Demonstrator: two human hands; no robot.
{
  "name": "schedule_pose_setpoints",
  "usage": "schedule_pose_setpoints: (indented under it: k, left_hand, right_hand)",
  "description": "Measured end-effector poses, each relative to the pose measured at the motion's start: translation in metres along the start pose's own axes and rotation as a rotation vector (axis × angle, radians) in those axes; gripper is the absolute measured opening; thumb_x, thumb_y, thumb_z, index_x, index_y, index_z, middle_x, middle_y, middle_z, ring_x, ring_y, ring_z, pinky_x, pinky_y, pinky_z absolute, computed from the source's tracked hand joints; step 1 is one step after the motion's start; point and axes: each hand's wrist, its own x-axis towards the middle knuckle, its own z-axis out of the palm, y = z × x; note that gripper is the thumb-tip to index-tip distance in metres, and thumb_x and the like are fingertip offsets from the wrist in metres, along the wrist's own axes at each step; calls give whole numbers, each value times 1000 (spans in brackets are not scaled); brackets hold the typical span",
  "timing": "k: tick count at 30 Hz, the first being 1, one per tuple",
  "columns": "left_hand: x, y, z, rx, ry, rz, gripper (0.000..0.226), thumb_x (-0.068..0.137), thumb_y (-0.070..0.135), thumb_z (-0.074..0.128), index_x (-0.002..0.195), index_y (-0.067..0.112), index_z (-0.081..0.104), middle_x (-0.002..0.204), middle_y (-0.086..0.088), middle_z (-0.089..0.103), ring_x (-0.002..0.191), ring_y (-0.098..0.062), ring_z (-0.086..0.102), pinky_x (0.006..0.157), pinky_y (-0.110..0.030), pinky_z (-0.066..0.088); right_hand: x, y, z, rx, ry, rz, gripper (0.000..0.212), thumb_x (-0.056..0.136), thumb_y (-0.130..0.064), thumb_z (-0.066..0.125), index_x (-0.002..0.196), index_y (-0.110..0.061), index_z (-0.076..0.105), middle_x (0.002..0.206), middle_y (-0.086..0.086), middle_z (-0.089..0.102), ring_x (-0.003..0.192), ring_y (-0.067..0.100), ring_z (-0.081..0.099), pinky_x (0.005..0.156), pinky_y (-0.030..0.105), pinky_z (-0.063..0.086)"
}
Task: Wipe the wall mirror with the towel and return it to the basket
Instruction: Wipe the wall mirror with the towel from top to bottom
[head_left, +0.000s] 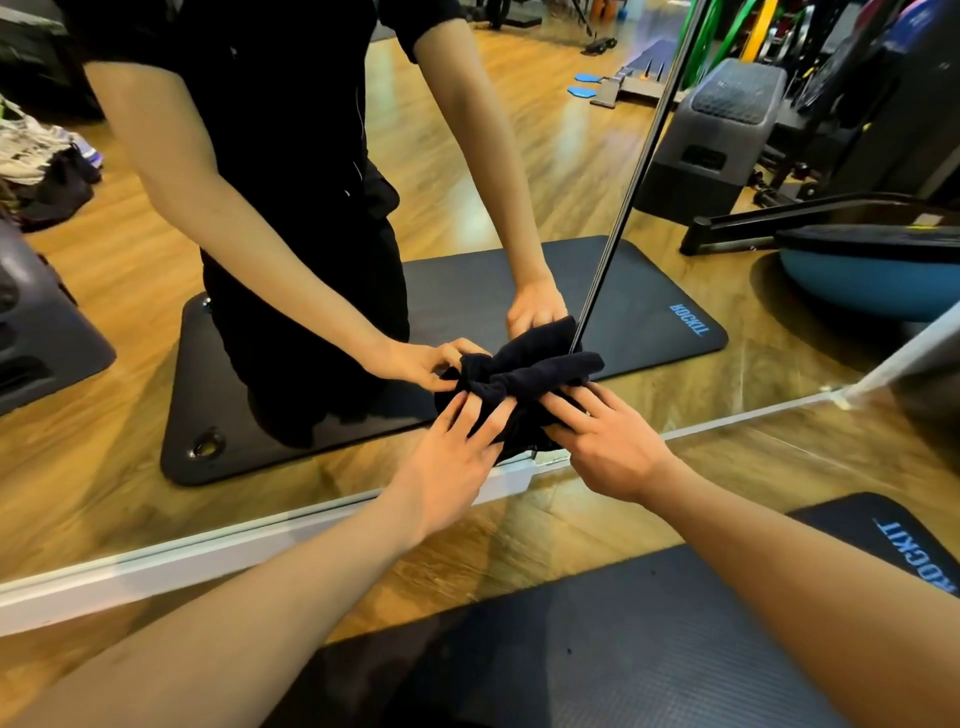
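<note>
Both hands press a bunched dark navy cloth towel (519, 387) against the large frameless wall mirror (467, 171) at its bottom edge, beside the vertical seam between panels; the left hand (457, 457) and right hand (608, 441) lie with fingers spread flat, clutching nothing. So balled up, the towel will likely wipe only a narrow strip, snag on the seam, or slip down onto the white baseboard ledge (208, 556). No basket is in view.

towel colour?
Black, or very dark navy, plain with no pattern: the towel bunched against the mirror under both hands. Head view, the only one.
</note>
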Motion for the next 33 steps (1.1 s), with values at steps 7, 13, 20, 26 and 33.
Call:
schedule_pose_setpoints:
  k: [7,13,20,26,33]
  left_hand:
    - [-3,6,11,4,14,10,61,90,32,64,145,10,51,162,-20,15,142,-47,23,123,-57,20]
    - [-5,18,38,-12,-32,28,52,93,26,61,141,6,54,161,-20,18,142,-46,25,123,-57,23]
    - [-12,28,59,86,-141,36,66,95,28,65,152,6,41,162,-22,6,144,-48,16,123,-59,15]
    - [-13,30,57,182,-175,70,60,99,31,57,152,8,42,160,-22,1,143,-48,13,122,-62,12]
    - [-33,15,49,228,-193,89,53,103,30,48,151,8,44,159,-22,-1,146,-47,11,121,-64,-3]
  right_hand:
    - [1,-12,19,-16,26,35,47,82,-19,49,123,-15,71,140,10,53,117,40,51,106,47,38]
    - [-5,-27,45,24,-20,67,44,76,-20,68,119,-16,74,132,9,58,110,35,45,92,45,52]
    - [-11,-56,70,31,-132,123,53,72,-25,77,124,-14,73,132,11,53,116,38,41,106,52,47]
    - [-12,-61,79,7,-150,111,66,71,-25,79,134,-10,66,142,18,38,129,46,35,109,61,44]
    - [0,-75,70,16,-185,66,61,77,-27,74,136,-13,65,148,19,34,130,47,34,110,60,43]
